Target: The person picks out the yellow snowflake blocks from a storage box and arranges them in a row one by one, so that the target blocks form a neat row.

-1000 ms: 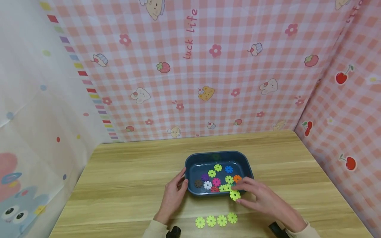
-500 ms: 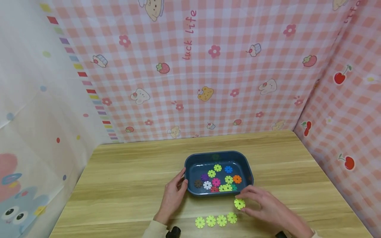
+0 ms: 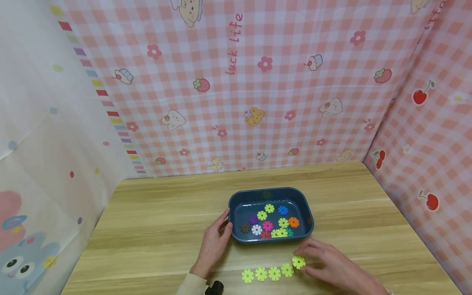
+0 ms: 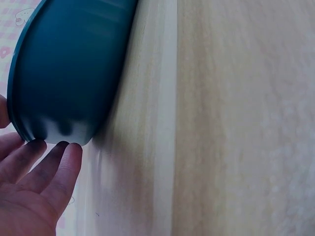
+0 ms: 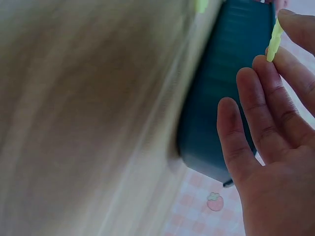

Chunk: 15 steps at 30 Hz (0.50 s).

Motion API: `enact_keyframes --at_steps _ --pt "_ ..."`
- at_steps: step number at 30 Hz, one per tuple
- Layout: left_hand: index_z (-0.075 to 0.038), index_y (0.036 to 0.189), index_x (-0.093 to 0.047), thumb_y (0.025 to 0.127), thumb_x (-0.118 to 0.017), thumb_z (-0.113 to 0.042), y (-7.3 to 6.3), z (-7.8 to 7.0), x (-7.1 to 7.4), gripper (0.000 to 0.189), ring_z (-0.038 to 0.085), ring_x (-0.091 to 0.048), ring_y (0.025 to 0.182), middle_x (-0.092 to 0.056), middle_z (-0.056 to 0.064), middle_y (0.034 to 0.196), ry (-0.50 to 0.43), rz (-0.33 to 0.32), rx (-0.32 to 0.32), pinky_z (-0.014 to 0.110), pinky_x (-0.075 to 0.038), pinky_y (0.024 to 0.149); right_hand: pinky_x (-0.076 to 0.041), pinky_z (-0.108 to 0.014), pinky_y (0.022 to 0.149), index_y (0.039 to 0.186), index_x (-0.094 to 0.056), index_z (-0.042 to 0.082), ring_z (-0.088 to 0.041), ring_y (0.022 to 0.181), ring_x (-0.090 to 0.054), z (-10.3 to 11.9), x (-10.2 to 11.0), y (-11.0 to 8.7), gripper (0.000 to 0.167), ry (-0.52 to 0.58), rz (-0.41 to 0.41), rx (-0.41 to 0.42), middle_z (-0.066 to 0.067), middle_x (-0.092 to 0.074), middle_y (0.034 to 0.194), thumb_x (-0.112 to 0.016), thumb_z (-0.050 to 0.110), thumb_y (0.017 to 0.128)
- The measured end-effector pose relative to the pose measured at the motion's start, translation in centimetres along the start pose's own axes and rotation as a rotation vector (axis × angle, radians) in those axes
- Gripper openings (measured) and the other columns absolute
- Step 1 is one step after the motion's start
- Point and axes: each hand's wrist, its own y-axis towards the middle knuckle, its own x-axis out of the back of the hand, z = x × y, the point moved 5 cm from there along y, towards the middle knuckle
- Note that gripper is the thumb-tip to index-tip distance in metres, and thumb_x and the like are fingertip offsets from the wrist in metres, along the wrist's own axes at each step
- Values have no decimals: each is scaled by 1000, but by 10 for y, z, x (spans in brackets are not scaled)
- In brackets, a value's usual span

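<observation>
Toward the tabletop's [image 3: 166, 229] near edge, our right hand [image 3: 330, 261] pinches a yellow-green disc [image 3: 299, 259] just beside the right end of a row of four matching discs [image 3: 274, 270], while our left hand's [image 3: 214, 241] straight fingers rest against the tray's [image 3: 240, 209] left end. Tipped or brought too far left, that disc could catch its neighbour and knock the row crooked; a loose pinch on its thin rim could drop it.
</observation>
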Motion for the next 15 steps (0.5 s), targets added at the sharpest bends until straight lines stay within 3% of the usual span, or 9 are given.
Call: enact_keyframes --at_steps 15 --pt "-4 152 -51 106 -57 -10 0 0 0 46 38 -64 125 -53 25 149 10 3 -12 38 -57 98 -57 -24 87 122 -74 27 -4 100 -56 -13 -8 0 29 -39 53 -50 18 -61 116 -70 43 98"
